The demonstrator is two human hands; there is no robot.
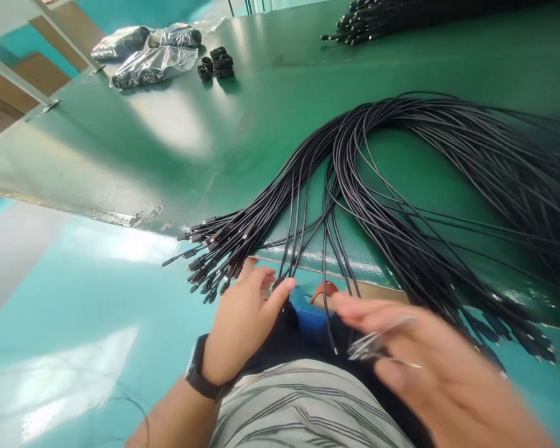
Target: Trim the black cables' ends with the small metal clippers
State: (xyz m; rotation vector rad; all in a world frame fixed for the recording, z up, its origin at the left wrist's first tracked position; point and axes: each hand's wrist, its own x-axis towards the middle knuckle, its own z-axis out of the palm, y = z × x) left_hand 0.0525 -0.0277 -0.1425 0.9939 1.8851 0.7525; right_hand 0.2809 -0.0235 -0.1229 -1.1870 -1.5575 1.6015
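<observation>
Deep green is shown by the glossy flat tabletop (pixel 252 137), where whitish glare is reflected. The long thin cables (pixel 308 149) are coloured black, and their small black plugs (pixel 210 242) are tipped with silver. The thin shiny strips (pixel 373 342) are tinted silvery-clear. The loose pale-grey shirt (pixel 308 404) is patterned with dark stripes; turquoise is seen on the smooth floor (pixel 121 267).

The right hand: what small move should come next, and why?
Probably bring the right hand closer to the left hand: blurred clear plastic shows at the right hand, a few black cables run down to the left, and the two hands are apart.
</observation>
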